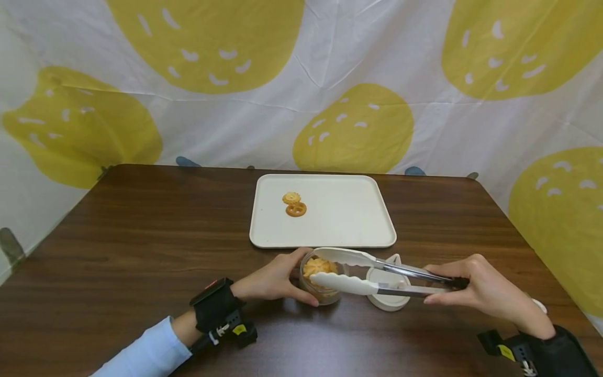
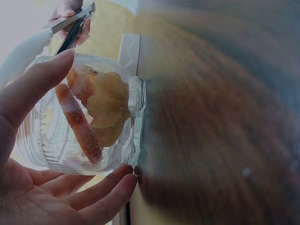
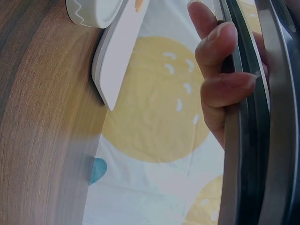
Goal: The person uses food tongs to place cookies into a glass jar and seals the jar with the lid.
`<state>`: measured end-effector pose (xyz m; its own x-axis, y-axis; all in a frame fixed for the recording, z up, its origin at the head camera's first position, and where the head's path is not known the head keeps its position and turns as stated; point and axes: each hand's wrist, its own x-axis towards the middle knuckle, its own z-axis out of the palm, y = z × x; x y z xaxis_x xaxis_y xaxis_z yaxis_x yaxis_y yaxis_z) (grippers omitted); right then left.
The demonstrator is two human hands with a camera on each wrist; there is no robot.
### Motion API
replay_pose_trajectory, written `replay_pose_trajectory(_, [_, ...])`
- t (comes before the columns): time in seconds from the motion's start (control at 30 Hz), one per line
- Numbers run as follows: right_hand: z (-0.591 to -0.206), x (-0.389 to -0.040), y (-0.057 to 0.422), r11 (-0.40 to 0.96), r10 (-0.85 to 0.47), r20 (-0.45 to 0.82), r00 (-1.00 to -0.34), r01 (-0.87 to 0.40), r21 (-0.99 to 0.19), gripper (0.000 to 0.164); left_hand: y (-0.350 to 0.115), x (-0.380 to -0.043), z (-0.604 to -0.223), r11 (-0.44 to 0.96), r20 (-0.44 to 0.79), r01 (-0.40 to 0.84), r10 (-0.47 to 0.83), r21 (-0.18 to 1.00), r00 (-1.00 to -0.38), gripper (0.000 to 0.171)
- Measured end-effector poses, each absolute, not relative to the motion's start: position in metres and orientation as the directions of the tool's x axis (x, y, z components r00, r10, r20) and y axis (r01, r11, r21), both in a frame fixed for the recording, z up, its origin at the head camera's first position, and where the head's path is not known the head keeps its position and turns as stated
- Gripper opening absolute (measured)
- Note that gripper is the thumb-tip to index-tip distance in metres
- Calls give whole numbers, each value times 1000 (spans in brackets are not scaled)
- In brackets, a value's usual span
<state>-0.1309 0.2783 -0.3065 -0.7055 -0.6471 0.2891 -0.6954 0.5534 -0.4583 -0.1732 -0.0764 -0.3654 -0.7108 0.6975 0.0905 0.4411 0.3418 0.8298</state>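
My left hand (image 1: 275, 280) is wrapped round a clear glass jar (image 2: 49, 136) standing on the table, thumb on one side and fingers on the other. Inside the jar are golden cookies (image 2: 110, 105) and a brown piece (image 2: 79, 124), likely a pretzel seen edge-on. Kitchen tongs (image 1: 348, 283) with white scalloped tips and metal arms are held by my right hand (image 1: 487, 293). Their tips are spread over the jar mouth, and I see nothing pinched between them. In the right wrist view, fingers (image 3: 229, 89) curl round the tongs' arm.
Beyond the jar lies a white tray (image 1: 344, 209) bearing a round cookie (image 1: 291, 197) and a pretzel (image 1: 296, 210). A white round lid (image 1: 388, 302) sits right of the jar, partly beneath the tongs. A patterned cloth (image 1: 264, 125) hangs behind the brown table (image 1: 155, 235).
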Motion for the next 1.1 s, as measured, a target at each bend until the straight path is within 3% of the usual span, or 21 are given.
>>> replay_pose_trajectory(0.23, [-307, -130, 278, 568, -630, 279, -725, -675, -471, 43, -76, -173, -364, 400, 104, 495, 689, 771, -718, 73])
replay_pose_trajectory(0.73, [-307, -133, 276, 577, -631, 257, -732, -664, -476, 39, -76, -173, -363, 398, 102, 491, 689, 775, -718, 72])
replay_pose_trajectory(1.1, [-309, -144, 266, 656, -519, 384, -763, -644, -394, 35, -76, -172, -365, 356, 107, 468, 693, 809, -713, 76])
